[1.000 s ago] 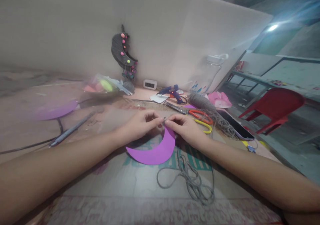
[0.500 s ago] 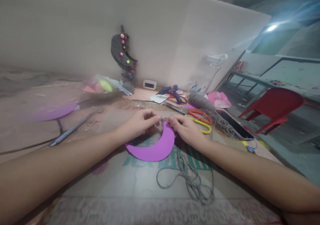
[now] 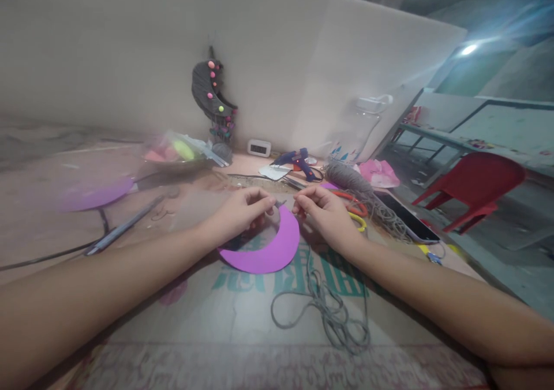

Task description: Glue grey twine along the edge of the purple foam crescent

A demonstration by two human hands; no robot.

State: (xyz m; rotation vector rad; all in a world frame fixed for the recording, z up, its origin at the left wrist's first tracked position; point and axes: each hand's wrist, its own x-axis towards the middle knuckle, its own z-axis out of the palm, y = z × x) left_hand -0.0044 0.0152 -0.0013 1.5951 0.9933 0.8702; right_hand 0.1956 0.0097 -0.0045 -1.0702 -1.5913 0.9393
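A flat, crescent-shaped purple sheet (image 3: 270,255), strands of grey yarn (image 3: 280,203) only at its upper tip, the rest uncovered, sits between left hand (image 3: 244,212) and right hand (image 3: 324,210). The left grip seems pinched at that tip; the right is closed, contents unclear.

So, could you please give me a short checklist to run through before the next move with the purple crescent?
1. Purple crescent has its upper tip between the left hand and right hand: ok.
2. Left hand gripping the crescent: cannot tell, the contact is too small to make out.
3. Loose gray yarn free of overlaps: not ok, its loops cross each other.
4. Orange scissor handle fully in view: not ok, partly hidden by the right hand.
5. Glue gun apart from the crescent: ok, it lies beyond both hands.
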